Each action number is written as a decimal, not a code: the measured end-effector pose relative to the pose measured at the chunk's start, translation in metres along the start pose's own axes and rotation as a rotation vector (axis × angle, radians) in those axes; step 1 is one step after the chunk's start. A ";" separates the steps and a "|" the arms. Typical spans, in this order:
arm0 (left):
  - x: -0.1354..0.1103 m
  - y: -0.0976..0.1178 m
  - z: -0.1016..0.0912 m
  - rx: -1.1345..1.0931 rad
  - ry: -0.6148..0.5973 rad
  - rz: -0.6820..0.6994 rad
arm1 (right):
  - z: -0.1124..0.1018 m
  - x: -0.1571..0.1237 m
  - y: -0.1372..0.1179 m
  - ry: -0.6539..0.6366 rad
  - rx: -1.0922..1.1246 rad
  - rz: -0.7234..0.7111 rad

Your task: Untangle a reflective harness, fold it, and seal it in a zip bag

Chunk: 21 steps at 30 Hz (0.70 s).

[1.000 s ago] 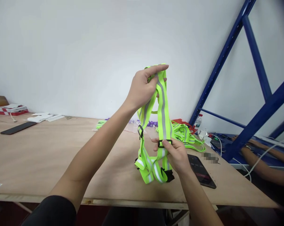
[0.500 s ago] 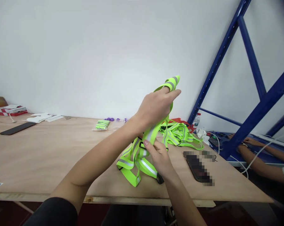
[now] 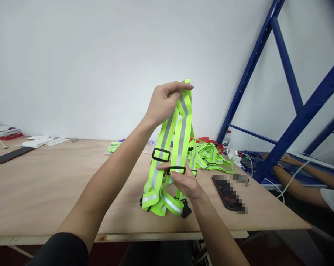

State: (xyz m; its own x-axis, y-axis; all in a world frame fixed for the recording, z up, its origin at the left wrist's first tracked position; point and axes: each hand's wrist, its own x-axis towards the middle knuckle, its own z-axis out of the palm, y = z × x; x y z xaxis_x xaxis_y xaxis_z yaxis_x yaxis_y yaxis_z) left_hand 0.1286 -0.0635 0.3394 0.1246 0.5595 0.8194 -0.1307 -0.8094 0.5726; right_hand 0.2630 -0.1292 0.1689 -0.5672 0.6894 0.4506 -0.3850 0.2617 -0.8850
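A neon-yellow reflective vest made of elastic straps point(image 3: 182, 133) with grey reflective stripes hangs upright in front of me. My left hand point(image 3: 167, 99) grips its top, with the index finger stretched out to the right. Lower down, my right hand point(image 3: 185, 181) holds one strap by a black slide buckle point(image 3: 177, 170), thumb in front and fingers behind the straps. Another slide buckle point(image 3: 160, 154) sits on the strap to the left. The lower straps lie looped on the table, with a black clip point(image 3: 186, 208) at their right end.
Beyond my right hand lies a pile of similar straps point(image 3: 211, 155). A phone point(image 3: 226, 192), a bottle point(image 3: 227, 139) and blue rack posts point(image 3: 283, 129) are to the right, with another person's arms point(image 3: 299, 181) behind. Papers point(image 3: 38, 141) and a folded strap pack point(image 3: 114, 146) are on the left.
My left hand has moved left and slightly up, drawing the vest's straps upright and side by side. Both slide buckles now face me. My right hand has stayed low at the buckle.
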 end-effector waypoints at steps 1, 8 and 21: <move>-0.001 -0.002 0.002 -0.034 0.005 -0.036 | 0.001 0.001 -0.001 -0.059 0.001 0.030; -0.002 -0.018 0.005 -0.180 0.043 -0.181 | 0.004 0.004 0.007 -0.366 0.077 0.184; 0.024 -0.061 -0.028 -0.233 0.191 -0.383 | 0.015 -0.013 0.038 -0.576 0.199 0.323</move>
State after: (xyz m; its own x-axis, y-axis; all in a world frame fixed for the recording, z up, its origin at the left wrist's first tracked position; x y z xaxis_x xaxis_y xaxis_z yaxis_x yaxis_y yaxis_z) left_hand 0.1123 0.0039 0.3248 0.0267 0.8497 0.5266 -0.3304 -0.4897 0.8069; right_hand 0.2450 -0.1384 0.1313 -0.9513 0.2285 0.2072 -0.2269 -0.0635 -0.9718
